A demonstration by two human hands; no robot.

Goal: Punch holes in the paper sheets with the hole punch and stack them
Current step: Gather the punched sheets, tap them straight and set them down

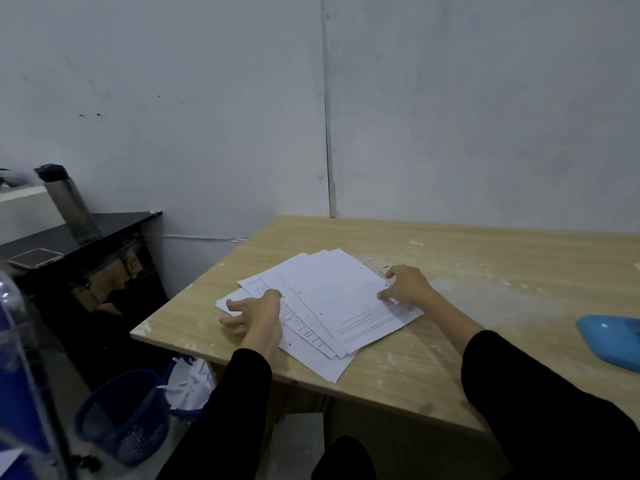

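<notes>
— Sheets are lying in a loose fan on the bench, toward its near left corner. How are they going to be handling?
— Lightly and limply, I am guessing. Thin paper is always sliding sheet over sheet, and creasing when someone is pinching it hard. Holes are showing along several edges.
— What are the grips doing?
— Left grip is resting on the fan's left side, fingers spread and loosely bent, grasping nothing. Right grip is pressing its fingertips on the top sheet's right edge, released too, not pinching.
— So where should one be taking hold?
— I am thinking at the two opposite edges, palms squeezing inward, then tapping one edge on the bench so everything is squaring up. Lifting by one corner is risking a droop and a spill.
— And the punch?
— Blue punch, if that is what it is, is sitting well apart at the right, untouched.
</notes>
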